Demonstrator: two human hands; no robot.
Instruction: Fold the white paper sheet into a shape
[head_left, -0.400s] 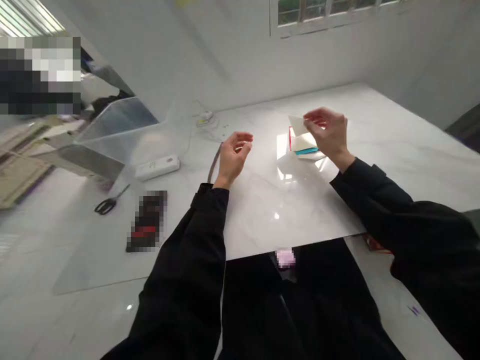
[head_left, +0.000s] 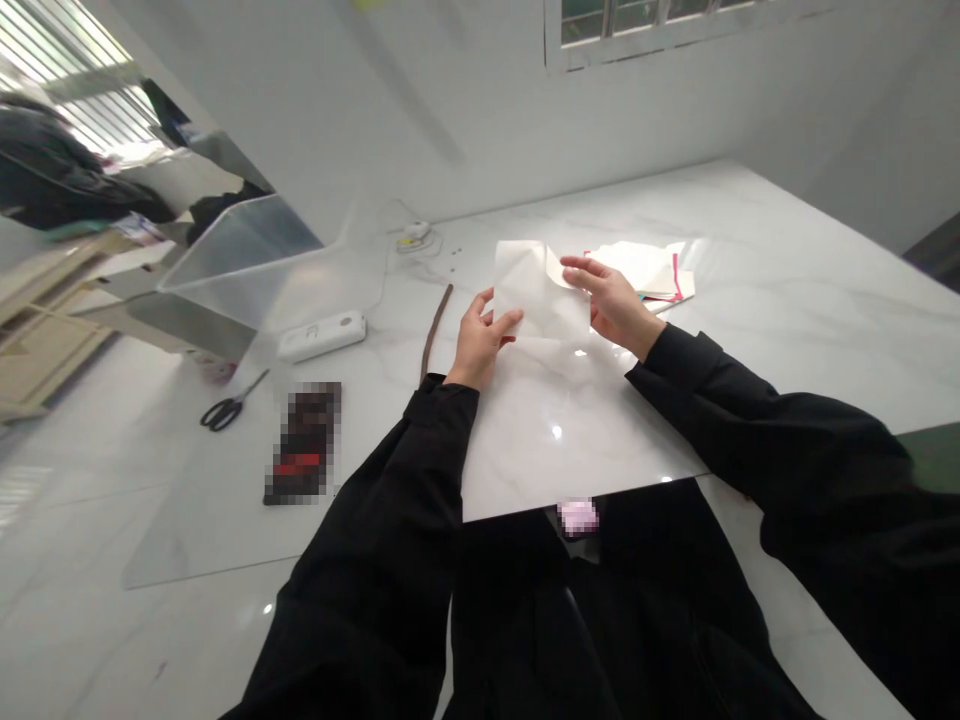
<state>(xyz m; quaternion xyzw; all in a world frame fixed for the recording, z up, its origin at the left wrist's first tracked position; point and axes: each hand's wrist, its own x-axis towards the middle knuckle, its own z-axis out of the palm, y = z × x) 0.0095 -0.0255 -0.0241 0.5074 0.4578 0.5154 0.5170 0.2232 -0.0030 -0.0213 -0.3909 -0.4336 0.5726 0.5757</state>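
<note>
Since the earlier frame both hands had come together at the table's middle, and the white sheet [head_left: 538, 290] had left the paper pile [head_left: 651, 270] to hang between them. Left hand [head_left: 480, 340] pinched the sheet's lower left corner, thumb over fingers; right hand [head_left: 611, 300] pinched its right edge, at three o'clock of the sheet. One sheet was held, just above the table [head_left: 750, 330] (glossy white marble), with the pile at two o'clock of the right hand, near it, showing pink and teal edges; how many papers it held could not be told.

At nine o'clock of the left hand lay one brown stick [head_left: 435, 330], then one white power strip [head_left: 322, 335]. One pair of scissors [head_left: 229, 405] lay farther out at eight o'clock. No writing could be read anywhere.
</note>
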